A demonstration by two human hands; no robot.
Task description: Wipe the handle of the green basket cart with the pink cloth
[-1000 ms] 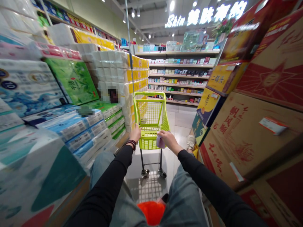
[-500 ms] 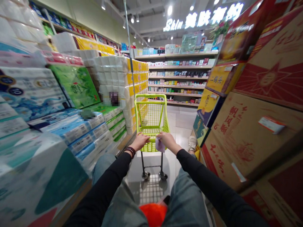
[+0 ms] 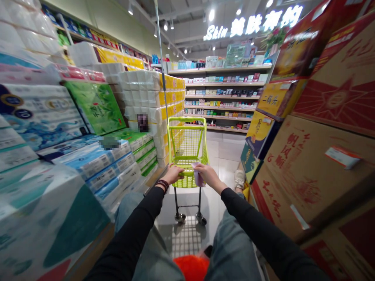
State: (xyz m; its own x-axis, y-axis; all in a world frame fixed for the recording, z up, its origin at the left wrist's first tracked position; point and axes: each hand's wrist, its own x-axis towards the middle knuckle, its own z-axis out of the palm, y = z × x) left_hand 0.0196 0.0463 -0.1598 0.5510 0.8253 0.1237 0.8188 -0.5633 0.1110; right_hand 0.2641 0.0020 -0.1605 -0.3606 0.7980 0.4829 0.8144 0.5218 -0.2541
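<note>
A small lime-green shopping cart (image 3: pixel 187 144) stands on the tiled floor straight ahead, with a thin metal pole rising from its left corner. My left hand (image 3: pixel 174 174) is closed over the near rim of the cart basket; a dark bead bracelet sits on that wrist. My right hand (image 3: pixel 206 173) presses a pale lilac cloth (image 3: pixel 197 178) against the same rim, fingers curled round it. Both arms wear black sleeves, and my knees in blue jeans show below.
Stacked packs of toilet paper and tissue (image 3: pixel 88 156) line the left side. Large red and yellow cartons (image 3: pixel 307 156) lean along the right. Shelves of small goods (image 3: pixel 222 97) cross the far end under a lit sign. An orange object (image 3: pixel 190 267) sits between my knees.
My left hand slid from the cart's left corner along the near rim toward the middle and closed on it. The right hand and cloth stayed on the rim.
</note>
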